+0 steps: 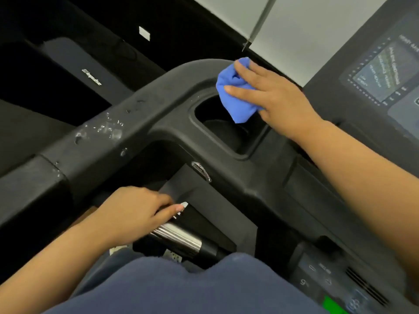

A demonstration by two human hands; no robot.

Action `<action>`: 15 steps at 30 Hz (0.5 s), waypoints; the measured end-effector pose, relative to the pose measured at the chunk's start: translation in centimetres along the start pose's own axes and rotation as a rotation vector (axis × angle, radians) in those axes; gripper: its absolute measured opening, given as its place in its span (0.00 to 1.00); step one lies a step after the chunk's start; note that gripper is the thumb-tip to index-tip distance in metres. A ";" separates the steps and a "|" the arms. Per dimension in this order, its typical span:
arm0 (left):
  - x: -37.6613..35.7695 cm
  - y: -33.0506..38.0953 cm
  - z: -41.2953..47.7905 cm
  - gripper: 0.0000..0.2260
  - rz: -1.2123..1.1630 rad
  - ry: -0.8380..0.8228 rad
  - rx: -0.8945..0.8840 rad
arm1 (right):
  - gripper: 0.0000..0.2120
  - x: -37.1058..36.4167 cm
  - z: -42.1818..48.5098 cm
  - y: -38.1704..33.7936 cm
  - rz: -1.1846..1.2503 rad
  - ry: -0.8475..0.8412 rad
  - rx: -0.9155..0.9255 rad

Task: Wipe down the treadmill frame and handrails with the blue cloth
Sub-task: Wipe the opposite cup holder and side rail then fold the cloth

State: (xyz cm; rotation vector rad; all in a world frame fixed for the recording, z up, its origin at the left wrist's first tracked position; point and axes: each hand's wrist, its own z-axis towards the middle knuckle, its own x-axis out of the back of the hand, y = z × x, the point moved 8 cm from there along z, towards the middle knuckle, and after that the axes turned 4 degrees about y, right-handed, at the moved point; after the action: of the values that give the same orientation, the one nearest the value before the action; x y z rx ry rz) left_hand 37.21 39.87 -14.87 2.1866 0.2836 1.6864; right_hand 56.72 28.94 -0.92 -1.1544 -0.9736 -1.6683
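Here, the right hand point(274, 96) presses the bunched blue cloth point(235, 94) against the black treadmill frame point(158, 109) at the far rim of the cup-holder recess point(226, 130), fingers closed over the cloth. The left hand point(136, 214), fingers loosely curled, rests on the chrome-banded lower handrail point(181, 240). Wet droplets point(106, 129) spot the frame's left arm
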 end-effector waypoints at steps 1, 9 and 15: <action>-0.1 -0.1 0.0 0.42 -0.006 0.032 -0.012 | 0.31 -1.2 0.7 -0.2 -0.045 -0.034 0.118; 1.5 0.7 -0.3 0.37 -0.163 0.125 -0.060 | 0.36 -7.5 0.5 2.5 0.064 -0.507 -0.015; 8.4 1.1 -1.0 0.18 -0.186 0.393 -0.062 | 0.31 -7.8 3.5 1.7 0.222 -0.226 -0.344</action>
State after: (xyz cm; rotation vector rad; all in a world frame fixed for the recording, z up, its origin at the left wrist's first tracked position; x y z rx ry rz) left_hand 38.43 42.21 -6.74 1.7132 0.5112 1.9747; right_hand 60.82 33.31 -7.19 -1.6458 -0.6746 -1.5855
